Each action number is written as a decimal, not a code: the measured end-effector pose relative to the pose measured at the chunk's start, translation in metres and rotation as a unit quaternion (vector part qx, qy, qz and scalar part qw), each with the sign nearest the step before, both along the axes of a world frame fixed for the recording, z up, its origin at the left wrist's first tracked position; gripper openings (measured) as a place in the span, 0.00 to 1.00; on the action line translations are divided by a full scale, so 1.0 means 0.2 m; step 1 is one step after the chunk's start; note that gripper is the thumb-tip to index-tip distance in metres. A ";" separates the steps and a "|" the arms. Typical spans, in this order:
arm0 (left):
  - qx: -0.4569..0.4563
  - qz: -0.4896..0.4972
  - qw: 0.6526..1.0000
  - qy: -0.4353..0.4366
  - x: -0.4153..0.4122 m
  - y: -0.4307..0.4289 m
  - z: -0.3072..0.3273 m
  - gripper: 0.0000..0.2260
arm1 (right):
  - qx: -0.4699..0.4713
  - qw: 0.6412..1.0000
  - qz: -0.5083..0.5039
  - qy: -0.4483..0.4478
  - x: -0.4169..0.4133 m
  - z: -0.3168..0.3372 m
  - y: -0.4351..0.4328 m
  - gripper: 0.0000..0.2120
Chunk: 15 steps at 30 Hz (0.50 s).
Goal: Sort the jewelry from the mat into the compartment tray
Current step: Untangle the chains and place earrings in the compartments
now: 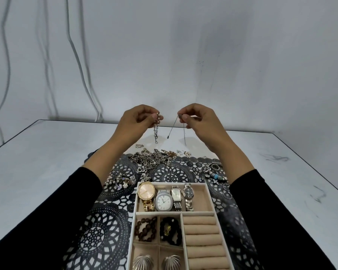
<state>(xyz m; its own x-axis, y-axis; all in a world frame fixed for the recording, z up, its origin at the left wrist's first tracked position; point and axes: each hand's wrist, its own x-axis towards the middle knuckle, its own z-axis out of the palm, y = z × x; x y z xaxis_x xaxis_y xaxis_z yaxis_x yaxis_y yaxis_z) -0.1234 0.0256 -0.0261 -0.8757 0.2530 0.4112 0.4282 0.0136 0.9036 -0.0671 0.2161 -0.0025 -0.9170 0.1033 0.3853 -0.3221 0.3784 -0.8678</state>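
Observation:
Both hands are raised above the far end of the black lace mat (98,227). My left hand (137,121) pinches a pearl bracelet (158,121) whose chain end hangs down. My right hand (199,121) pinches a thin silver chain (173,127) with two strands dangling. Below them a tangled pile of silver chains (152,158) lies on the mat. The beige compartment tray (209,193) sits near me; its top compartment holds several watches (164,199), two small cells hold bead bracelets (146,228), and ring rolls (201,238) fill the right side.
Pearl brooches (121,180) lie on the mat's left edge. Rings and blue-bead charms (218,175) lie on its right edge. Two ribbed silver pieces (142,262) sit in the tray's nearest cells. The marbled table (37,152) ends at a white wall with hanging cables.

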 end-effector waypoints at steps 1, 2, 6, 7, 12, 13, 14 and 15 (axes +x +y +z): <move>0.004 0.002 1.000 0.003 0.02 -0.01 0.01 0.06 | -0.005 1.000 0.003 0.007 0.02 0.02 -0.01 0.09; 0.007 0.004 1.000 0.006 0.04 -0.02 0.02 0.06 | -0.010 1.000 0.005 0.014 0.03 0.03 -0.03 0.09; 0.020 0.010 1.000 0.017 0.11 -0.06 0.06 0.06 | -0.027 0.999 0.013 0.042 0.11 0.09 -0.07 0.09; 0.021 0.012 0.999 0.021 0.13 -0.07 0.06 0.06 | -0.034 0.998 0.014 0.047 0.13 0.10 -0.08 0.09; 0.039 0.012 0.999 0.029 0.25 -0.12 0.11 0.05 | -0.072 0.995 0.027 0.065 0.24 0.14 -0.11 0.09; 0.043 0.012 0.999 0.031 0.27 -0.13 0.11 0.05 | -0.077 0.994 0.030 0.067 0.26 0.15 -0.12 0.09; 0.047 0.012 0.998 0.033 0.30 -0.14 0.12 0.05 | -0.083 0.994 0.034 0.069 0.29 0.16 -0.12 0.09; 0.050 0.012 0.998 0.035 0.32 -0.15 0.13 0.05 | -0.088 0.993 0.037 0.071 0.32 0.16 -0.13 0.09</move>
